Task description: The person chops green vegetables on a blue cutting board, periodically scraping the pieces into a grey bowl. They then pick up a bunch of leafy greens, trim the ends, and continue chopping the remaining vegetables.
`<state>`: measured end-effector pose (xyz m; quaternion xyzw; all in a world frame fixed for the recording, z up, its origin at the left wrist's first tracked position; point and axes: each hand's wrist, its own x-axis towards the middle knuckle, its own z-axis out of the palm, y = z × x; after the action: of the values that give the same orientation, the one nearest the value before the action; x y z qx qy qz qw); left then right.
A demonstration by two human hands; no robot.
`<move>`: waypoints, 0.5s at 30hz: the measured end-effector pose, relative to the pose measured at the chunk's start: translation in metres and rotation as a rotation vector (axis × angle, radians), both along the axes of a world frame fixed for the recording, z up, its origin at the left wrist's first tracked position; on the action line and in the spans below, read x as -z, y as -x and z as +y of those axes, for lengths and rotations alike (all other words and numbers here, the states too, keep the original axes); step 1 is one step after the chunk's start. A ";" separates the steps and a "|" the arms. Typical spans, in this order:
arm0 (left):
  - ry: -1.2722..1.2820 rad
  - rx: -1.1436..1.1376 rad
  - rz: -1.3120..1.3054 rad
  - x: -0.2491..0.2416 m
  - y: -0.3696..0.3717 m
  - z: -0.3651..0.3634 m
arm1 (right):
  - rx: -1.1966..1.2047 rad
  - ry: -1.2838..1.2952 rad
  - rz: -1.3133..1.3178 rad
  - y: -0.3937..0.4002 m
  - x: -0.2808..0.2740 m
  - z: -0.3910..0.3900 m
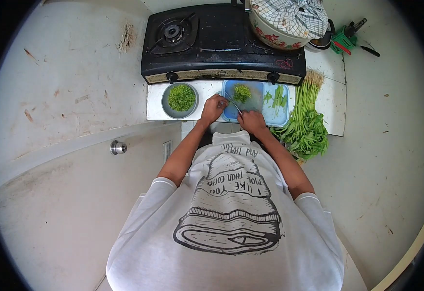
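Note:
My right hand (252,121) is closed around the handle of a knife (234,104), whose blade points up and left over a blue cutting board (254,115). At the board's left edge is my left hand (215,107), its fingers bent close to the blade; whether they pinch anything is too small to make out. Chopped greens (242,92) form a small pile on the board just beyond the knife. A few cut green pieces (276,98) lie on the board's right side. To the left, a grey bowl (179,115) holds more chopped greens (182,97).
A black two-burner stove (221,41) stands behind the board, with a cloth-covered flowered pot (276,40) on its right. A big bunch of leafy greens (309,114) hangs over the counter's front edge at right. A green basket (340,40) with utensils sits at back right.

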<state>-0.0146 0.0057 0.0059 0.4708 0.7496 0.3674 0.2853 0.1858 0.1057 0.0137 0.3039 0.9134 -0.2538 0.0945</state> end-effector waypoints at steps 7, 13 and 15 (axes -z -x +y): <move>-0.064 -0.048 -0.029 -0.012 -0.009 0.003 | 0.008 0.000 0.017 0.000 -0.003 0.000; -0.105 -0.020 0.030 0.001 -0.011 -0.002 | -0.003 0.012 0.006 0.001 -0.003 0.001; -0.122 -0.013 0.060 0.001 -0.012 -0.004 | -0.010 0.006 0.007 0.000 -0.003 0.001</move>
<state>-0.0023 0.0015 0.0044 0.4934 0.7371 0.3999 0.2308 0.1856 0.1066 0.0164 0.2981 0.9145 -0.2571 0.0936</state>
